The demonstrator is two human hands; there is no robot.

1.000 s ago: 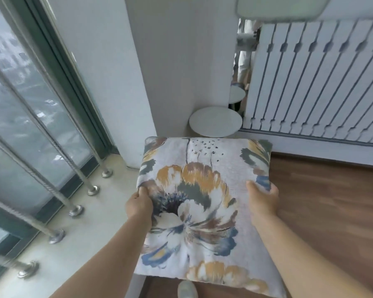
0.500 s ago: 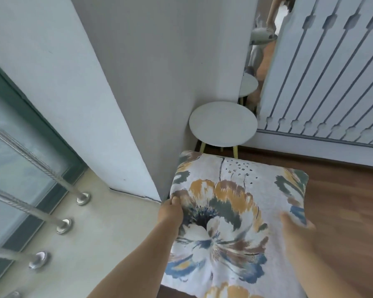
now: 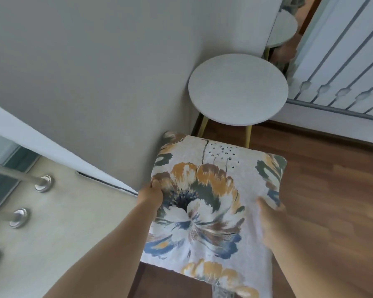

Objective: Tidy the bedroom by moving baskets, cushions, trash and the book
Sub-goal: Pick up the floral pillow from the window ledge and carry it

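Nearest the camera, the floral cushion (image 3: 205,203) is carried face-up and roughly level, off the floor, between both hands. The left hand (image 3: 150,195) grips the cushion's left edge, thumb on the printed face and the other fingers hidden beneath. The right hand (image 3: 267,216) holds the right edge in the same manner; it is motion-blurred, so the finger positions underneath cannot be confirmed, though the thumb lies on top. Neither hand is free. The cushion is near square, so no long axis governs; the print's stem runs away from the hands toward the far edge.

Beyond the hands: the cushion's far edge lies just short of a round white side table (image 3: 238,89) on thin yellow legs, standing ahead and slightly right of both hands. The cushion's far edge overlaps the table legs in view; contact cannot be determined. The right hand is the nearer to the table. The tabletop carries nothing visible.

To the left of the left hand, a grey wall corner (image 3: 108,82) stands close to the cushion's left corner. Further left lies a pale window ledge (image 3: 58,222) with metal rail feet. Right of the right hand is wooden flooring (image 3: 332,190), and farther off a white panelled wall (image 3: 342,61).

No baskets, trash or book are visible.

Judgement: the cushion is in transit; its destination cannot be determined from this view.
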